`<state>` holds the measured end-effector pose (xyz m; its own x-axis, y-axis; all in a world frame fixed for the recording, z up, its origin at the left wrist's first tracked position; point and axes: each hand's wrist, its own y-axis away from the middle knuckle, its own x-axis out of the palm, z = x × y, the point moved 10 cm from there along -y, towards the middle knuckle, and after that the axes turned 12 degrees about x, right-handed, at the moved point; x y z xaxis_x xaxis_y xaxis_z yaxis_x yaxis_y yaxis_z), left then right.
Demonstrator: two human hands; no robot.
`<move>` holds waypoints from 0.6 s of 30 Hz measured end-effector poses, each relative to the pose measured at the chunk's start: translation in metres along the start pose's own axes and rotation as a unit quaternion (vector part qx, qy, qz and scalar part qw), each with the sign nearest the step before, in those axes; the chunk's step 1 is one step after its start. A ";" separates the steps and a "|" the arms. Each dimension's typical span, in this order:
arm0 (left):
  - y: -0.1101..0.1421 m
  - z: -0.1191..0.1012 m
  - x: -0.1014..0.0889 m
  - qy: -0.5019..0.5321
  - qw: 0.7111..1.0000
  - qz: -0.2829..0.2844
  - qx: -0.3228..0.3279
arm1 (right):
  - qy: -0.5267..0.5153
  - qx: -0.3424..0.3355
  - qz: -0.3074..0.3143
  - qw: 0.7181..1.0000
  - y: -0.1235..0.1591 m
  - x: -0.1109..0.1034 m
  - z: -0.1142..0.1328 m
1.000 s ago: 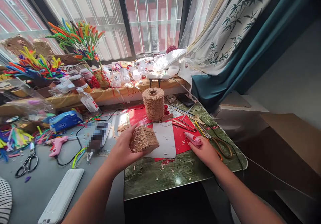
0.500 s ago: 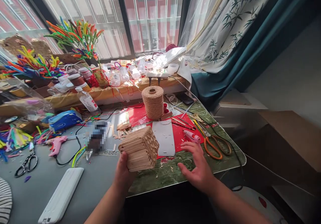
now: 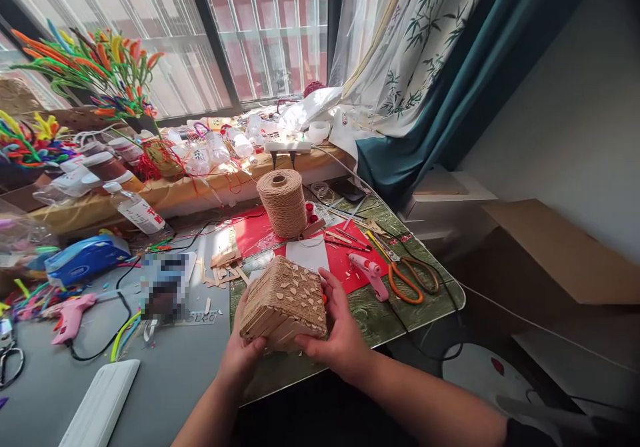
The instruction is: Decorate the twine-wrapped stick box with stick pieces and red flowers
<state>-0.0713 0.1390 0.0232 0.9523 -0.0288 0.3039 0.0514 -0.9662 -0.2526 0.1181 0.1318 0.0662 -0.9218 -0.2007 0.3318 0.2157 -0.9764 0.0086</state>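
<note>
Between my two hands is a small box-like craft model (image 3: 290,300) built of wooden sticks. Its upper face is brown, like wound twine, and dotted with pale wood chips. My left hand (image 3: 243,357) grips its left side, thumb at the near lower edge. My right hand (image 3: 336,337) closes round the right side, thumb under the front edge and fingers behind. A bit of red shows by the right fingers; I cannot make out what it is. Beyond the model stands a big spool of twine (image 3: 283,207). To the right lies a pink glue gun (image 3: 369,272).
Orange-handled scissors (image 3: 407,277) and a yellow cutter lie right of the glue gun. Loose sticks (image 3: 225,267) and red paper (image 3: 250,230) cover the middle. A second pink glue gun (image 3: 73,313), a blue dispenser (image 3: 87,257) and a white bar (image 3: 103,400) are on the left.
My right hand, open before, has come left onto the model's right side. The model has turned so its chip-dotted face shows more. The view has swung right.
</note>
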 end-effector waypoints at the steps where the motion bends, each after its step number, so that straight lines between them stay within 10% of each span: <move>1: -0.007 -0.006 0.003 -0.023 0.999 0.040 0.012 | 0.030 -0.016 -0.003 0.999 0.000 -0.004 0.005; 11: -0.036 -0.057 0.016 -0.321 0.899 0.259 0.148 | 0.404 -0.246 0.105 0.875 -0.007 0.001 0.053; 18: -0.079 -0.073 0.002 -0.420 0.853 0.103 0.292 | 0.306 -0.256 0.034 0.916 -0.071 0.001 0.056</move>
<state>-0.0954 0.1970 0.1105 0.8260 0.2487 -0.5059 -0.2352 -0.6635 -0.7102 0.1203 0.2055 0.1188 -0.9539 -0.1161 -0.2769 0.2438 -0.8377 -0.4888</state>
